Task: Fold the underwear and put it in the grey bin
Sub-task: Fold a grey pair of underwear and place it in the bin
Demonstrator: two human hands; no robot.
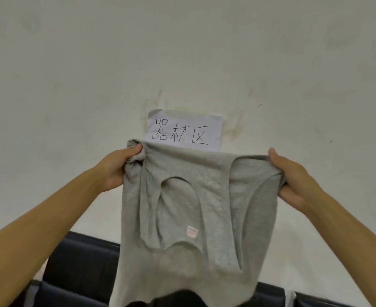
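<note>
1 cam only, head-worn, wide-angle w/ edge distortion. Faces fwd, pitched only slightly down: mostly off-white wall (71, 74) straight ahead, close. Paper sign (183, 131) on wall sits frame center. Both forearms enter from bottom corners; left hand (118, 168) and right hand (291, 176) at mid-height, near lens, grey undershirt (182, 209) hanging between them. Dark padded seats (80, 269) along bottom edge, below cam. No 2nd view, so no overlap.
</note>
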